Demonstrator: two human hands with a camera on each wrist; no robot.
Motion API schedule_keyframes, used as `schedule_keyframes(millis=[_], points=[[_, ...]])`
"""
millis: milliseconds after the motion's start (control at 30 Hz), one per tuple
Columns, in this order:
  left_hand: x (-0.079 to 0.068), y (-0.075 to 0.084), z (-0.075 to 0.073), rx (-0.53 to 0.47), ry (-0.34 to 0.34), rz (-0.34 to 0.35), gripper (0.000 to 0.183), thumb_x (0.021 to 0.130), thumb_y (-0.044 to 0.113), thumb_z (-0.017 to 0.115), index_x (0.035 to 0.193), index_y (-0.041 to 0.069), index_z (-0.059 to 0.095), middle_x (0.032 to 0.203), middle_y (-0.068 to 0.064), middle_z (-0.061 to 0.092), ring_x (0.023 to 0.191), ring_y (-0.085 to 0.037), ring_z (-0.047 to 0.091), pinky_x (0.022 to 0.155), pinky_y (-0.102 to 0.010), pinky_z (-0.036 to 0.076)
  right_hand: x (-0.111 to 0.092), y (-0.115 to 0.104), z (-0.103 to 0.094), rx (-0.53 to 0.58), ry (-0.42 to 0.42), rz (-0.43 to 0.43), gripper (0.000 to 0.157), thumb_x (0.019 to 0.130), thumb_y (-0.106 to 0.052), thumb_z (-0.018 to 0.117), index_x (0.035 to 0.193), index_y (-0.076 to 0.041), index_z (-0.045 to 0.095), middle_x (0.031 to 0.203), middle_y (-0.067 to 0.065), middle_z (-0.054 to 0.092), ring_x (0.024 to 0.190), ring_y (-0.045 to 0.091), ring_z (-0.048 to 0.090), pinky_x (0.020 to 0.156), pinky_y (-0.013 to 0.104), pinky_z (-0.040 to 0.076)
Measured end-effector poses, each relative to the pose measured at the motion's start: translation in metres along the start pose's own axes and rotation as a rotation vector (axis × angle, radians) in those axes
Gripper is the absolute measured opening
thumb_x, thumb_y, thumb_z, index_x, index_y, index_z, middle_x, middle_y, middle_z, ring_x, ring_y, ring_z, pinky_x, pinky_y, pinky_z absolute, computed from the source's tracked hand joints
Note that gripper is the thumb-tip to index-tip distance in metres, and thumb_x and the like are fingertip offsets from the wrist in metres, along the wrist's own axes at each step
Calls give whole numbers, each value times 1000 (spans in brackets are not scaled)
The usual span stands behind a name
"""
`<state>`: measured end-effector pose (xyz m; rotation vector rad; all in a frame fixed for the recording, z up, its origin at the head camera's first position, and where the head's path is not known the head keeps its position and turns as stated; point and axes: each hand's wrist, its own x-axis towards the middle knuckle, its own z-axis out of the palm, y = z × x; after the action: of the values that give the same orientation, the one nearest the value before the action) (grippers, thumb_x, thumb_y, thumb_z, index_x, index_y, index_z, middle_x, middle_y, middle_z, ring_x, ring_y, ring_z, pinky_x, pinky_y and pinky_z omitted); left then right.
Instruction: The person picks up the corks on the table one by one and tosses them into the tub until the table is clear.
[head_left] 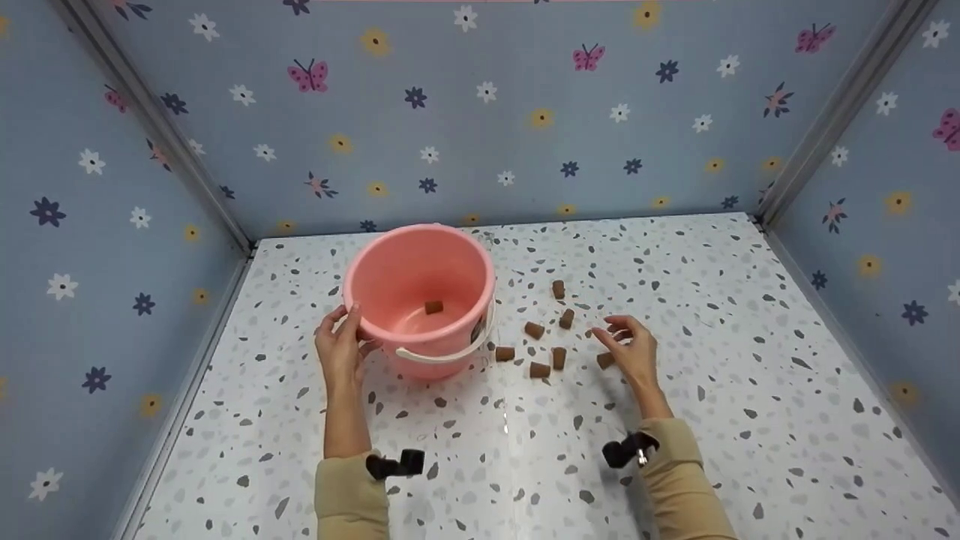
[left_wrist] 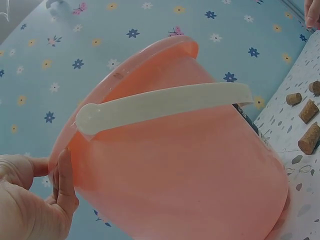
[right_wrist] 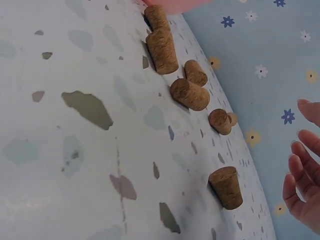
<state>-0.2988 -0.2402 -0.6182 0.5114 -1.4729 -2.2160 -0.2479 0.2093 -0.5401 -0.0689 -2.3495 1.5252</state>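
My left hand pinches the rim of a pink bucket, thumb on the upper side and fingers underneath, as the left wrist view also shows. A white handle hangs against the bucket's outer wall. Inside, one brown cork lies on the bottom. To the right of the bucket several tapered corks are scattered on the speckled surface. My right hand hovers at their right side with nothing in it, its fingers loosely bent and apart from the thumb. It partly covers the rightmost cork in the head view.
The white speckled tabletop is bounded by blue flowered panels at the back and both sides. Grey metal strips run along the panel corners. Black wrist mounts sit at both tan sleeves.
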Motion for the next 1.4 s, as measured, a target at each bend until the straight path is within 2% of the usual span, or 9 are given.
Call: schedule_keyframes(millis=[167,233,333,433,533,633,767,1100,1400], points=[[-3,6,1,19,-8,-38,62,69,46,71,118,13,48,99,-17,61,63,-23,60,49,-38,53,-5,11,-2,-57,5,74,38,72,-20,75,100,2,61,90,17,60,77,24,52,64,25,40],[-10,17,4,30,-17,-66,62,69,47,70,118,15,48,99,-15,62,64,-21,60,51,-36,53,-6,15,-2,-59,6,99,39,71,-19,75,101,2,60,90,18,59,78,26,51,65,27,40],[-28,43,12,13,-30,-113,57,73,41,69,119,15,47,99,-13,62,64,-20,61,52,-36,53,-9,20,-2,-79,3,129,41,71,-18,75,102,3,58,92,19,58,77,26,51,63,27,40],[-37,55,15,-5,-32,-142,54,77,35,68,120,13,46,99,-14,62,63,-21,61,51,-37,53,-13,26,-2,-107,-9,171,44,71,-19,75,105,3,57,92,18,56,76,24,51,61,26,41],[-28,42,11,19,-34,-110,57,74,40,69,119,13,47,99,-14,62,62,-19,60,51,-36,53,-16,31,-2,-138,-27,196,47,71,-19,75,107,4,55,93,18,55,78,25,51,64,28,42],[-12,21,5,31,-26,-53,60,71,45,70,117,14,48,99,-16,62,62,-19,59,49,-36,53,-18,33,-3,-144,-38,204,49,70,-19,76,107,5,54,94,18,54,80,26,51,68,31,41],[-1,4,1,-1,-9,4,58,71,43,71,115,11,50,97,-20,61,60,-23,59,44,-37,51,-19,34,-3,-149,-57,205,49,69,-20,77,105,5,54,92,19,53,80,27,50,69,34,41],[-3,4,4,-16,-15,11,57,72,43,70,115,12,50,96,-20,61,55,-19,58,42,-34,51,-20,39,-4,-197,-84,232,44,68,-16,76,100,7,54,95,21,53,84,30,49,73,36,42],[-4,4,2,-29,-14,5,57,72,42,71,115,11,50,97,-20,61,55,-19,58,42,-34,51,-20,38,-4,-257,-98,213,33,67,-14,76,89,5,59,83,16,55,73,24,48,62,32,40]])
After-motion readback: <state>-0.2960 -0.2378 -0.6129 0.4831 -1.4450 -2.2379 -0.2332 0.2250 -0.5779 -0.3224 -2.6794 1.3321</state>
